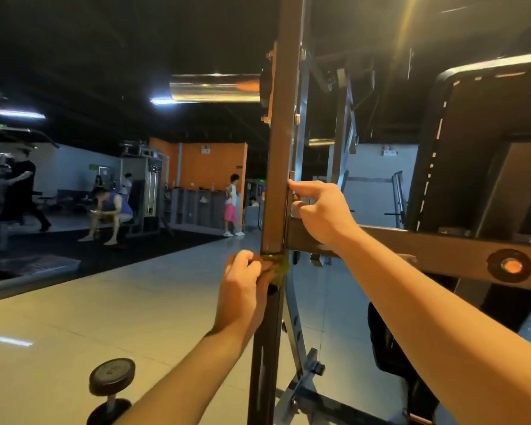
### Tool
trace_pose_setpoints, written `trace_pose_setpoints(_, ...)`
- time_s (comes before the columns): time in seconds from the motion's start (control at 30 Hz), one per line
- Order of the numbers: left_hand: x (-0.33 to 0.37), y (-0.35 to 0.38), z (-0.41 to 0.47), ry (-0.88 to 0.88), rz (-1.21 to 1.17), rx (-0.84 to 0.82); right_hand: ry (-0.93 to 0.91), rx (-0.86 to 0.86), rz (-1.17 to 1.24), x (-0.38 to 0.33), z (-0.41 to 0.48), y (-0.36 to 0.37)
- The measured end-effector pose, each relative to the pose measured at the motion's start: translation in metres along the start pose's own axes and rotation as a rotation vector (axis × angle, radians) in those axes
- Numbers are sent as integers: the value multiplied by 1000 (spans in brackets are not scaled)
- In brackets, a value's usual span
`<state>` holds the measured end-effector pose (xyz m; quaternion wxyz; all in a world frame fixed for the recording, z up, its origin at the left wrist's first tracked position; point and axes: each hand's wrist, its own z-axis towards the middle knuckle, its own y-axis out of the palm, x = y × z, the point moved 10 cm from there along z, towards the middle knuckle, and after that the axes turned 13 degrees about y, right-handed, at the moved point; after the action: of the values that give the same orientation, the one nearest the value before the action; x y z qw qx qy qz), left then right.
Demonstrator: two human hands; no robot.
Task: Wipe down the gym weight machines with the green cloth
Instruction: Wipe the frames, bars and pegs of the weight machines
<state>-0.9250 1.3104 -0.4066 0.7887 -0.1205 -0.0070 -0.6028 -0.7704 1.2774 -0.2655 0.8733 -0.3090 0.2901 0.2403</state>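
A dark upright post of a weight machine rises through the middle of the view. My left hand grips the bunched green cloth and presses it against the post just below a cross beam. Only a small part of the cloth shows past my fingers. My right hand holds the post's right edge above the beam, thumb up along the metal and fingers curled behind it. A chrome plate sleeve sticks out to the left near the top of the post.
A black padded bench back stands at the right. A dumbbell lies on the tiled floor at lower left. Several people stand or sit by machines far off to the left and centre. An orange wall is behind them.
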Motion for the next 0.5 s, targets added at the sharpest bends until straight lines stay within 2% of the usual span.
trace_pose_setpoints(0.17,18,-21,92,146,31,73,36,47,138,-2,2,-3)
trace_pose_setpoints(0.27,22,-34,142,108,22,158,61,19,186,-1,6,-3)
trace_pose_setpoints(0.37,20,-32,137,85,7,200,75,-23,232,0,4,-1)
trace_pose_setpoints(0.5,12,-22,78,66,-8,188,-39,3,101,-7,-4,0)
